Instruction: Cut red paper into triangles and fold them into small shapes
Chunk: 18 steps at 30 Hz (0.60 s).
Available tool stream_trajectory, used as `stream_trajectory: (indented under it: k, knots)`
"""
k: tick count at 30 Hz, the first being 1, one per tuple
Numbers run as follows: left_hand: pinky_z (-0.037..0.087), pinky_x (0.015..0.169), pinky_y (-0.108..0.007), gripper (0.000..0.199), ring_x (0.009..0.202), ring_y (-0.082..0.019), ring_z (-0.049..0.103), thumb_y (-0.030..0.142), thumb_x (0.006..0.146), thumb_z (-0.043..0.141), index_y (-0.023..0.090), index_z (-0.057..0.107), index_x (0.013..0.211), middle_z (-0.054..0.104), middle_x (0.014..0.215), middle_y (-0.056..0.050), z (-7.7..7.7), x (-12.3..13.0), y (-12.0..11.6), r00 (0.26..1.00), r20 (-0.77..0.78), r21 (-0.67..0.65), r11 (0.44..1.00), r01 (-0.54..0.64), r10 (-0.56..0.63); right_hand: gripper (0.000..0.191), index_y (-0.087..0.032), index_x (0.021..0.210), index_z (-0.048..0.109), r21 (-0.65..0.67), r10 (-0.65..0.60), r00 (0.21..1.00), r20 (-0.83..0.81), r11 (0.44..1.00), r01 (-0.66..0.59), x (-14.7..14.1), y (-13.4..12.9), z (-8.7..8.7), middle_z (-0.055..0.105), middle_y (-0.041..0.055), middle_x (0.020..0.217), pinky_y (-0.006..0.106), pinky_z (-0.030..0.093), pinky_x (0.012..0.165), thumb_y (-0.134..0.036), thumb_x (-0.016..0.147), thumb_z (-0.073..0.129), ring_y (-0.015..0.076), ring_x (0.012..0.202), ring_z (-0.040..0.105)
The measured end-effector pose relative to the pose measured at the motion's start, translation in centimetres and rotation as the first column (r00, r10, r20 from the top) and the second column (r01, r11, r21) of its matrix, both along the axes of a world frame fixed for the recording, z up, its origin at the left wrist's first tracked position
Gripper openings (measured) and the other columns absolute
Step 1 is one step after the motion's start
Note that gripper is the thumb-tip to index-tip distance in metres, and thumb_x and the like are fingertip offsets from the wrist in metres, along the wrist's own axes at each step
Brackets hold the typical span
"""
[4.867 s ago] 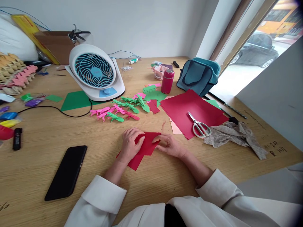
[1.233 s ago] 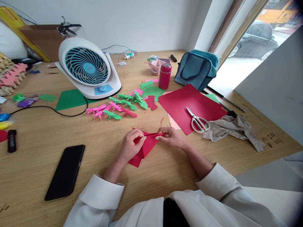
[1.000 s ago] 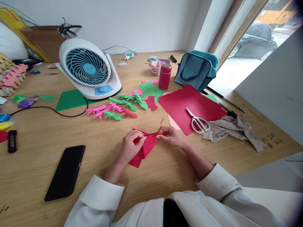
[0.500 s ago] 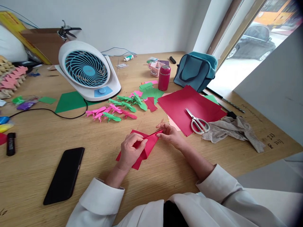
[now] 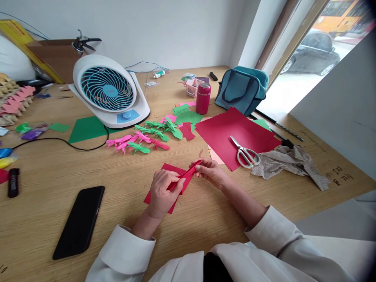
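Observation:
A partly folded piece of red paper (image 5: 190, 175) is held between my two hands, low over the wooden table. My left hand (image 5: 164, 192) pinches it near the middle, thumb on the near side. At its far right corner, my right hand (image 5: 210, 172) grips a narrow folded edge between thumb and fingers. Red paper (image 5: 169, 167) also shows flat beyond and beneath my left hand; whether it is the same piece I cannot tell. Folded green paper figures (image 5: 152, 129) and pink ones (image 5: 122, 141) lie just beyond my hands.
Scissors (image 5: 245, 152) rest on large red sheets (image 5: 232, 129) at the right, beside a crumpled cloth (image 5: 290, 162). A black phone (image 5: 79, 223) lies at the left. Farther back stand a fan (image 5: 108, 92), a red flask (image 5: 203, 98) and a blue bag (image 5: 242, 90).
The folded part of the red paper has tilted more upright, showing a narrower face. My right fingers have curled in closer around its corner. My left hand stays about where it was.

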State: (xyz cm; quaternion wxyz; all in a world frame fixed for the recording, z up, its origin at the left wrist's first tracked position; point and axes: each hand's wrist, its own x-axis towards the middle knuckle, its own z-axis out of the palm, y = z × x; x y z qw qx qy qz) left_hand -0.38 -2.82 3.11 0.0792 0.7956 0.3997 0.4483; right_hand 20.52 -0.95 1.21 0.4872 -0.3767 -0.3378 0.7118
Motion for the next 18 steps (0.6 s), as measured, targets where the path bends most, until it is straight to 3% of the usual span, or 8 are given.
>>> stream_trajectory:
  k: [9, 18]
  knots:
    - [0.047, 0.077, -0.035, 0.018, 0.077, -0.016, 0.063, 0.017, 0.085, 0.068, 0.023, 0.052, 0.078, 0.066, 0.079, 0.0, 0.06, -0.04, 0.0, 1.0, 0.0, 0.052, 0.998, 0.024, -0.024, 0.038, -0.02, 0.089, 0.064, 0.007, -0.051, 0.995, -0.081, 0.999, 0.051, -0.13, 0.04, 0.15, 0.071, -0.0015, 0.074, 0.018, 0.049, 0.053, -0.032, 0.064, 0.09, 0.0085, 0.055, 0.063]
    - [0.045, 0.076, -0.035, 0.022, 0.075, -0.016, 0.061, 0.013, 0.082, 0.072, 0.021, 0.052, 0.078, 0.065, 0.078, 0.0, -0.08, -0.09, 0.09, 0.999, -0.004, 0.101, 0.994, 0.042, -0.042, 0.028, -0.019, 0.085, 0.066, 0.041, -0.081, 0.989, -0.127, 0.995, 0.087, -0.2, -0.07, 0.57, 0.077, 0.0029, 0.089, 0.018, 0.053, 0.056, -0.031, 0.07, 0.087, 0.0071, 0.055, 0.065]
